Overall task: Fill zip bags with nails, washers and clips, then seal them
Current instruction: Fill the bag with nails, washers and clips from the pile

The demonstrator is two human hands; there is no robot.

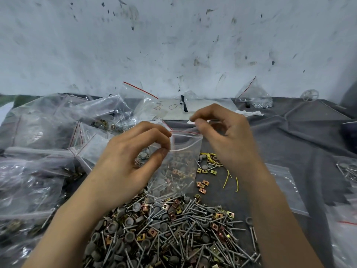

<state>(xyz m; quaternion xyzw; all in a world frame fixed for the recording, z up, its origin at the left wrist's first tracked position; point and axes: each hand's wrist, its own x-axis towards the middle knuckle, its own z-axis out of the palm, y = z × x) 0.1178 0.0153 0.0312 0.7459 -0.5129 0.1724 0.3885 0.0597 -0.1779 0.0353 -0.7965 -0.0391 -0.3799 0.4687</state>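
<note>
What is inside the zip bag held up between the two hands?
Through the clear zip bag show nails, grey washers and brassy clips, gathered low. The left hand covers its left edge, so contents there are hidden.

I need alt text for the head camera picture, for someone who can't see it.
The left hand and right hand pinch the top of a clear zip bag partly filled with hardware. Beneath it a pile of nails, washers and clips lies on grey cloth.
</note>
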